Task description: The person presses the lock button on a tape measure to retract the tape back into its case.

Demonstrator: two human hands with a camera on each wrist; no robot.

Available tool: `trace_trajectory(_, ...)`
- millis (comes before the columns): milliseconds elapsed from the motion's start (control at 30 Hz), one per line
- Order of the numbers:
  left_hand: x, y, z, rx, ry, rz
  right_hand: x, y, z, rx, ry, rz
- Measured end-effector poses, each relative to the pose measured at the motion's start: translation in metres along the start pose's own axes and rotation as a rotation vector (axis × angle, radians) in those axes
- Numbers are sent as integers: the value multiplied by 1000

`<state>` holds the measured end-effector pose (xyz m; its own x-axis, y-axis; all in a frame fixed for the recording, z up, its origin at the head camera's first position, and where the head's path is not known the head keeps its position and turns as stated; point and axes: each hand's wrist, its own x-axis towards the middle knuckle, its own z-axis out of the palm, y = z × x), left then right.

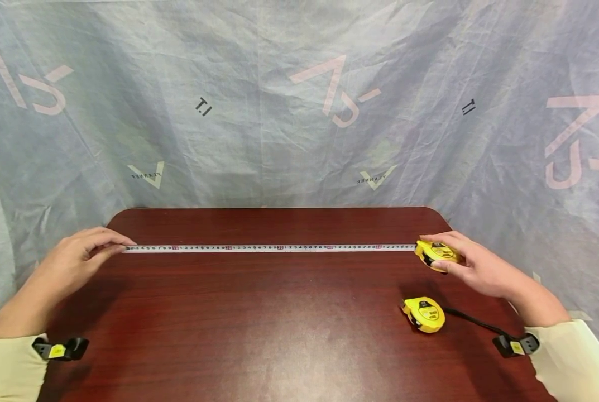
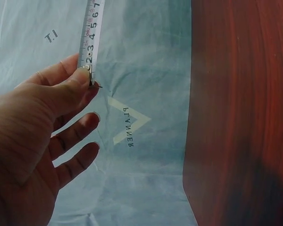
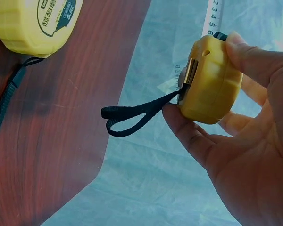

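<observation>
A yellow tape measure [image 1: 437, 252] is gripped in my right hand [image 1: 480, 269]. Its white blade [image 1: 259, 249] is drawn out straight across the table to the left, showing numbers past the 50 mark. At the blade's far left end, my left hand [image 1: 80, 254] pinches the tip between thumb and forefinger; in the left wrist view the other fingers [image 2: 82, 125] are spread apart. The right wrist view shows thumb and fingers around the yellow case [image 3: 214, 84], from which a black wrist strap [image 3: 132, 117] hangs. A second yellow tape measure [image 1: 423, 315] lies nearer me on the table.
The dark red-brown wooden table [image 1: 259, 329] has rounded far corners. Grey printed sheeting [image 1: 259, 111] hangs behind it and along both sides. A black strap [image 1: 472, 318] trails from the lying tape measure toward my right wrist.
</observation>
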<state>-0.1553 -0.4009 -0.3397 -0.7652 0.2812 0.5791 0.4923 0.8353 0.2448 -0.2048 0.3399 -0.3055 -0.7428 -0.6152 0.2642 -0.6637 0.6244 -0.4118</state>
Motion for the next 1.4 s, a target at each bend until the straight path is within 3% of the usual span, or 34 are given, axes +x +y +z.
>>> trace_trajectory(300, 4, 8, 1, -22, -15, 59, 3, -1, 4, 26, 9, 4)
trace_trajectory(633, 10, 18, 3, -57, -45, 73, 8, -6, 7, 35, 11, -23)
trace_trajectory(900, 15, 28, 6, -72, -84, 54, 11, -10, 8, 41, -9, 2)
trace_trajectory(1167, 20, 33, 12, -88, -93, 103, 13, -14, 9, 67, -36, 52)
trace_trajectory(1400, 26, 39, 14, -66, -122, 105, 17, -17, 10, 57, -43, 68)
